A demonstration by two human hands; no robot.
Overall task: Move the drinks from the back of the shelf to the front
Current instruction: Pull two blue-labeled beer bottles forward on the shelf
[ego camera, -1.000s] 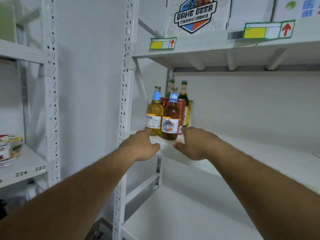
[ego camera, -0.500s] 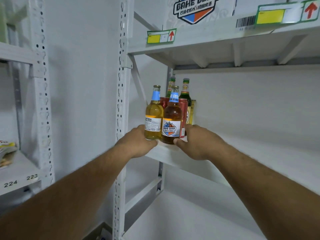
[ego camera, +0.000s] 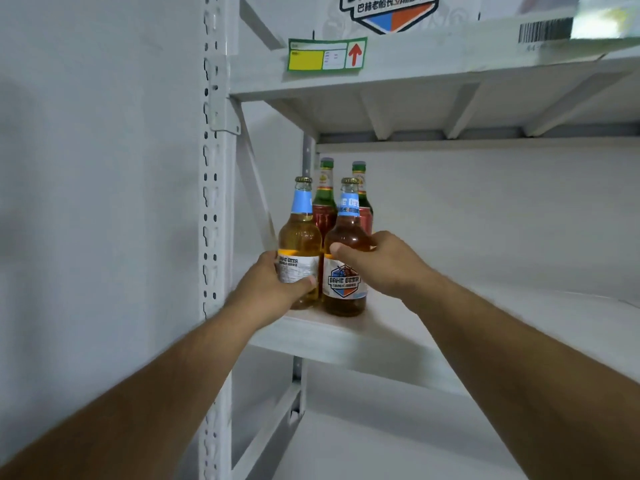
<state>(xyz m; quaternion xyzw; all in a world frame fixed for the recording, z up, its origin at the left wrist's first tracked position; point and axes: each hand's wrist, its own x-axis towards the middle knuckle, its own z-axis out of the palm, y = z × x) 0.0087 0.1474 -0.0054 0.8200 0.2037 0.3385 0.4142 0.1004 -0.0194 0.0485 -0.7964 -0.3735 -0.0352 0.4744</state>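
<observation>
Two beer bottles with blue neck labels stand at the front left corner of the white shelf [ego camera: 353,341]. My left hand [ego camera: 273,289] grips the pale yellow bottle [ego camera: 300,237] low on its body, thumb across the label. My right hand [ego camera: 377,261] grips the amber bottle [ego camera: 346,233] at its shoulder. Behind them stand two red cans [ego camera: 323,220] and two green bottles [ego camera: 325,188], partly hidden by the front pair.
A perforated white upright [ego camera: 215,202] rises just left of the bottles. The shelf above [ego camera: 433,57] carries a green-and-yellow label [ego camera: 327,54] and a beer carton [ego camera: 391,12]. The shelf stretches bare to the right; another lies below.
Both hands have risen from the shelf's front edge and closed round the two front bottles. The view has moved closer and tilted upward.
</observation>
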